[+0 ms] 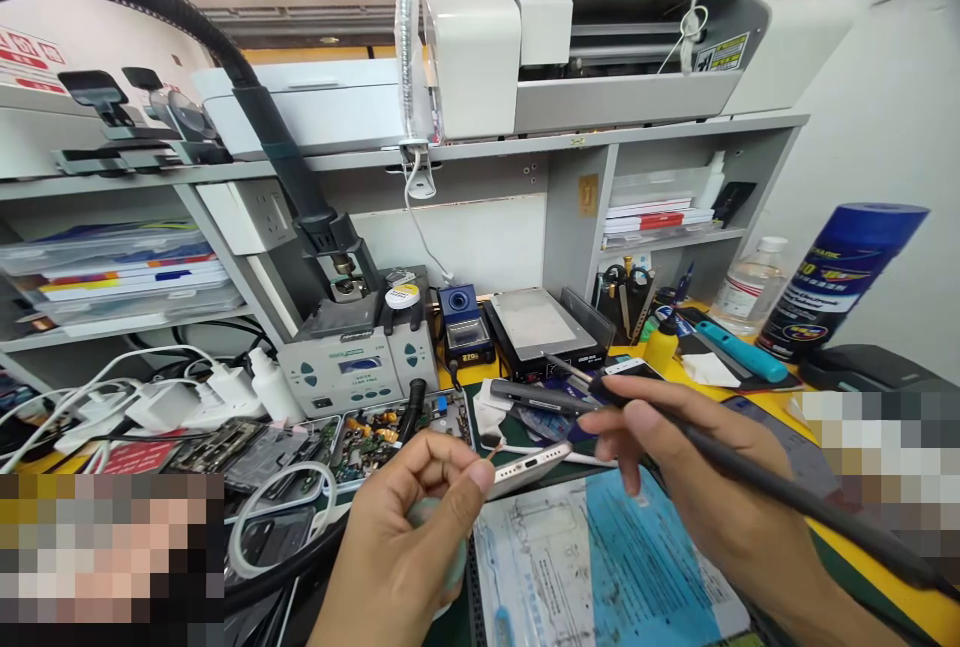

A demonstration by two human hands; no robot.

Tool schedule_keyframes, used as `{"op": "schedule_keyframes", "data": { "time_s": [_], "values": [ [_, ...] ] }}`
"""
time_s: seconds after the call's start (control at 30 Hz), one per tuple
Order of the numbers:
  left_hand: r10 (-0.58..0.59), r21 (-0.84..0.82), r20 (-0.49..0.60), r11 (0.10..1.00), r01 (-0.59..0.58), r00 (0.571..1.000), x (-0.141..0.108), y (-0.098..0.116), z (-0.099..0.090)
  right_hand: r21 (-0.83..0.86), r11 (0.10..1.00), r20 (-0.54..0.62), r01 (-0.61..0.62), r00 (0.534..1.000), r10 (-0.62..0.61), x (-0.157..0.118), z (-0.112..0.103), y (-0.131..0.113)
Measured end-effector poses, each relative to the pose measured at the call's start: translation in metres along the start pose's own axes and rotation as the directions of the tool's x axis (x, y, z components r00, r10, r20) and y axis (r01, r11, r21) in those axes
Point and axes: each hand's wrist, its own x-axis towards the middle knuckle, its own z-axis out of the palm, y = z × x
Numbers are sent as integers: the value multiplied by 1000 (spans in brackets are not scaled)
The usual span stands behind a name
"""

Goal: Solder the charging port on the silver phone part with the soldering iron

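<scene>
"Watching from far away, I see the phone (529,470) up over a corner of the blue and white sheet (630,567). Its end with the little port faces me."

"How is it held?"

"My left hand (397,552) pinches it at one end, thumb and bent fingers closed with no gap. A pale green thing (454,567) shows behind that hand; I can't tell if it is held too."

"How will it feel?"

"Light and stiff, I think. The smooth sides may slip and the glass may crack, so I'd hold it by the edges, softly, and leave the port clear."

"And your right hand (705,499)?"

"Its thumb and first fingers are closed on a black tool (750,469), and the low fingers hang loose. The thin metal tip (566,365) is apart from the phone."

"What's farther out?"

"A tray of small parts (390,437) on the left, a grey box with buttons (360,367) behind it, and a big blue can (840,287) on the right."
</scene>
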Motion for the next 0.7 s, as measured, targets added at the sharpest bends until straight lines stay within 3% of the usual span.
{"op": "schedule_keyframes", "data": {
  "time_s": [0.1,0.17,0.27,0.4,0.57,0.7],
  "values": [
    [8,-13,-10,1000,-8,1000,0,0,1,201,970,96,-138,988,120,7,-14,-8],
    [1,-30,-13,1000,-1,1000,1,0,1,282,909,189,-308,946,262,9,-20,-15],
    [-10,-41,-23,999,9,1000,1,-1,2,328,835,233,-442,894,382,6,-20,-23],
    [-3,-49,-26,999,2,1000,1,-2,3,276,832,140,-482,876,461,-3,-9,-23],
    [-3,-55,-26,998,2,1000,1,-2,2,245,837,181,-489,871,456,-10,-3,-18],
    [-2,-69,-31,998,0,1000,0,-3,2,209,854,66,-476,879,473,-11,4,-21]
  ]
}}
